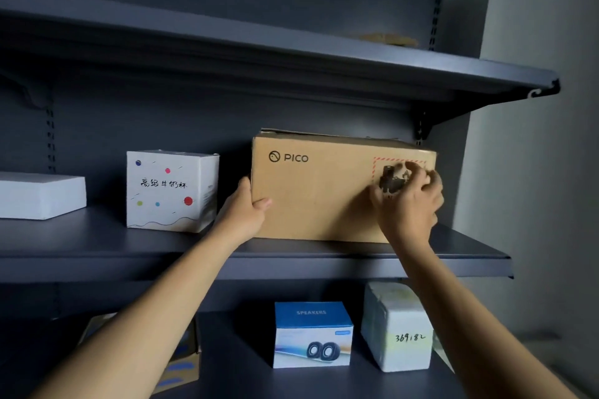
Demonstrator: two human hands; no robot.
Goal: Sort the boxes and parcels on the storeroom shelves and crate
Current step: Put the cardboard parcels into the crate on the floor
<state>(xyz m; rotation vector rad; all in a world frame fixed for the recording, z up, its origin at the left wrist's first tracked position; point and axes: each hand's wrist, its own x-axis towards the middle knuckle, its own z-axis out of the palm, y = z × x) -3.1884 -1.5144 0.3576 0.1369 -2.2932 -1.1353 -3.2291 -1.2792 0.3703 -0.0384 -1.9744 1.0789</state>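
Brown cardboard PICO box point(324, 201) is sitting on the grey metal shelf point(97, 249), centre right of frame. Outstretched left hand point(249, 210) is gripping its left edge; right hand point(410, 201) is curling against its front, hold unclear.

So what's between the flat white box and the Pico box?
The spotted white box, then the left hand gripping the Pico box; head view.

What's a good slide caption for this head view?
Left hand and right hand hold a PICO carton on the middle shelf, beside a dotted white box.
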